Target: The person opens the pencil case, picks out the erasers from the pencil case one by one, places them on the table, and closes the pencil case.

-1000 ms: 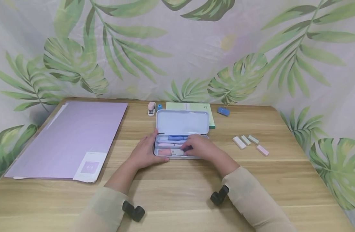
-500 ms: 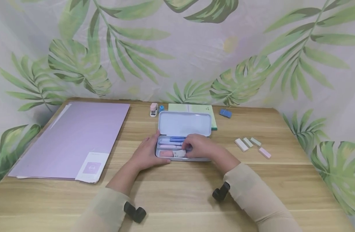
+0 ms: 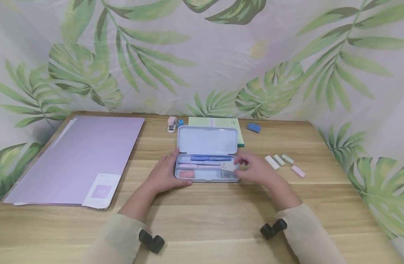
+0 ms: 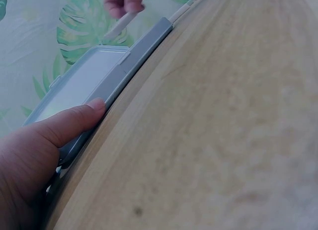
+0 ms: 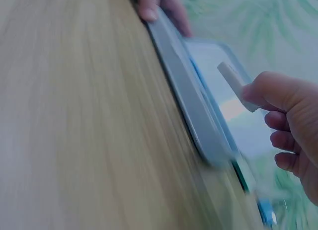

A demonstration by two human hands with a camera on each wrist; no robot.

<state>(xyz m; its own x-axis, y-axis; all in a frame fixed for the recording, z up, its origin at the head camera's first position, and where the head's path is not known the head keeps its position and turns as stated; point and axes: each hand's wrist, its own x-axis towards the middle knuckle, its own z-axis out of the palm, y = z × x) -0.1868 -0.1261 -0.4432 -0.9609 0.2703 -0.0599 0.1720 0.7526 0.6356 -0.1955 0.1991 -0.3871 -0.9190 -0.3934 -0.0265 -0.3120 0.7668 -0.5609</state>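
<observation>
A light blue metal pencil case point(image 3: 207, 140) stands with its lid raised in the middle of the table. My left hand point(image 3: 163, 172) grips its left end, the thumb along the front wall in the left wrist view. Between thumb and fingers my right hand point(image 3: 258, 169) pinches a white eraser point(image 5: 233, 83) by one end, held above the right part of the case. Inside lie a blue pen point(image 3: 211, 158), more pens in paler colours, and a pink eraser point(image 3: 186, 174) in the left of the front compartment.
Several small erasers point(image 3: 272, 162) lie to the right. Behind the case are a green notebook point(image 3: 239, 135), a mini stapler point(image 3: 171, 124), a small blue item point(image 3: 180, 123) and a blue binder clip point(image 3: 254, 127). A large purple folder point(image 3: 80, 157) covers the left side.
My right hand has lifted the white eraser out of the front compartment and moved right with it. My left hand has stayed on the case.
</observation>
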